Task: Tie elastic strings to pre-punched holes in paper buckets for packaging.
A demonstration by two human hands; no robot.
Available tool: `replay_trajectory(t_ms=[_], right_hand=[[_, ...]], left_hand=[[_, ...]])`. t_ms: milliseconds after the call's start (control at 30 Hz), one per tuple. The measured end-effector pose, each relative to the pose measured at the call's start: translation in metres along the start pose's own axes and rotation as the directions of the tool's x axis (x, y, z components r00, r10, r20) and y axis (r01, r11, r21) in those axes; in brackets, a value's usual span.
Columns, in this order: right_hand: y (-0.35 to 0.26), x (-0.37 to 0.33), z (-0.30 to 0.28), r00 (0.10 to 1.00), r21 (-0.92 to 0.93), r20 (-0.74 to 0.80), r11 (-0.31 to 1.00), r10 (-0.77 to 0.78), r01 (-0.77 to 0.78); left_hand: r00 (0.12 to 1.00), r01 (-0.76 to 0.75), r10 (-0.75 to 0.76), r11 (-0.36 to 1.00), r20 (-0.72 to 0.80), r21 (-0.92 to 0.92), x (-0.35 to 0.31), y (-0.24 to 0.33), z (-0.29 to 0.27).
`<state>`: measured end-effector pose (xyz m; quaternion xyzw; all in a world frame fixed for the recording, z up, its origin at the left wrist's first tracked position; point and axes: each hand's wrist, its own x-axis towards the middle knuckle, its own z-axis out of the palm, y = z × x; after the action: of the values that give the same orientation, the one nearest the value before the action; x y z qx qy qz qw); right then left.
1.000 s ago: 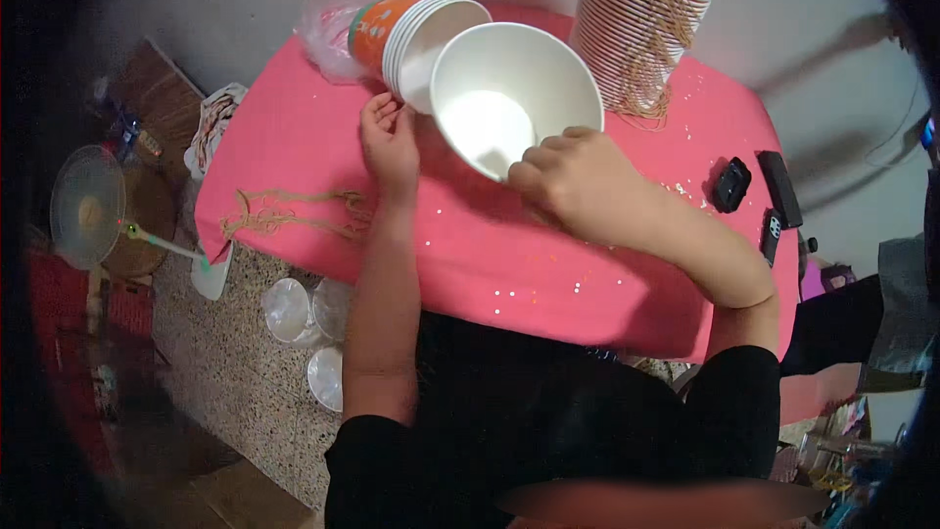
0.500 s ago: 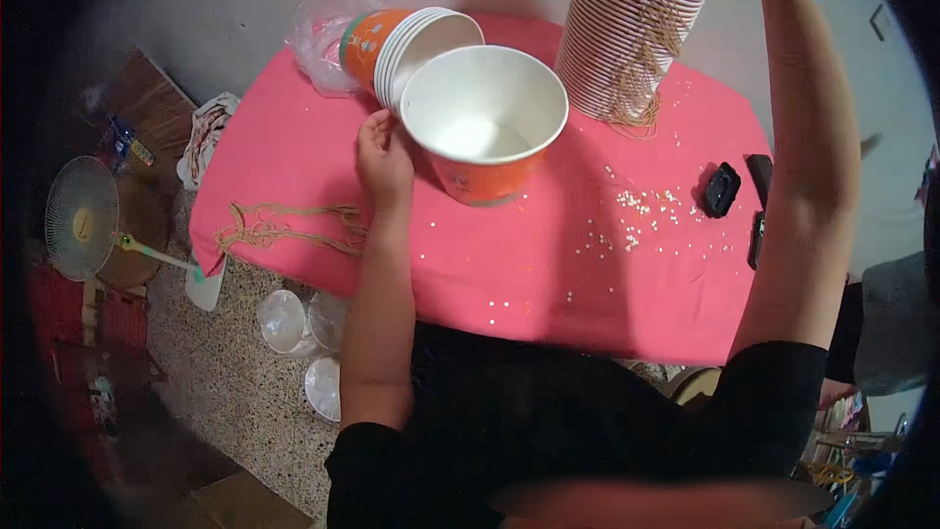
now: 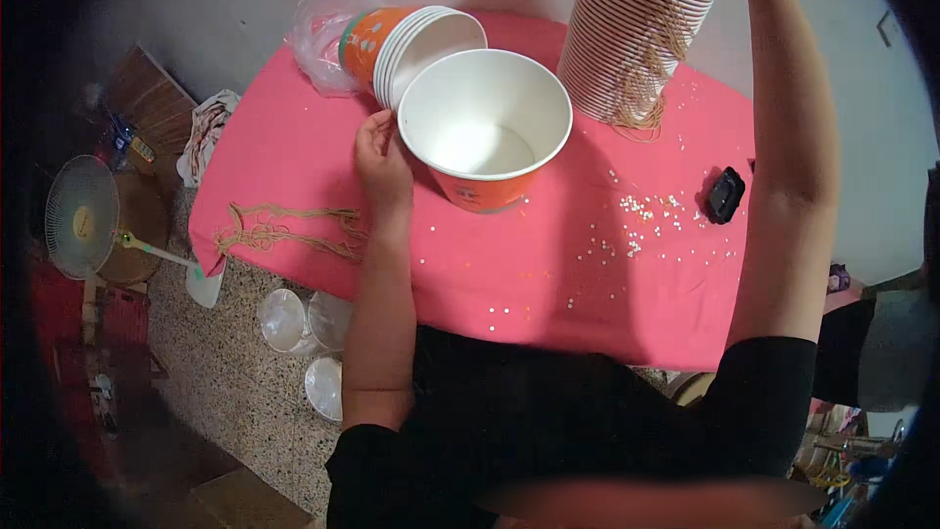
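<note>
A large paper bucket, orange outside and white within, stands on the table with its open mouth toward me. At its left side is my left hand, its curled fingers against the wall just below the rim. Beyond it, a short nested stack of similar buckets lies on its side, partly inside a clear plastic bag. My right forearm reaches up along a tall stack of nested buckets; the hand itself is past the upper edge. Tan strings hang down this stack's side.
More tan string lies at the left of the pink-covered table. Small white bits are scattered at the right, near a black plastic tray. Clear tubs and a fan are beside the table on the left.
My right forearm has shifted slightly left, and the top of the tall stack slightly right. The front bucket appears a little larger. My left hand stays at its side.
</note>
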<state>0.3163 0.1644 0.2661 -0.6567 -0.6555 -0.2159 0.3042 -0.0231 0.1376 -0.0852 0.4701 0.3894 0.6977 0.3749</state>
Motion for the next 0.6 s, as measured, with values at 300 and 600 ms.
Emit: replay_trajectory(t_ms=[300, 600], right_hand=[[0.001, 0.006, 0.007, 0.999, 0.005, -0.021, 1.000, 0.027, -0.027], [-0.054, -0.067, 0.014, 0.840, 0.124, -0.130, 0.832, -0.527, 0.541]], left_hand=[[0.999, -0.041, 0.040, 0.997, 0.016, 0.070, -0.003, -0.007, 0.002], [0.996, -0.084, 0.087, 0.974, -0.007, 0.212, -0.009, 0.002, 0.000]])
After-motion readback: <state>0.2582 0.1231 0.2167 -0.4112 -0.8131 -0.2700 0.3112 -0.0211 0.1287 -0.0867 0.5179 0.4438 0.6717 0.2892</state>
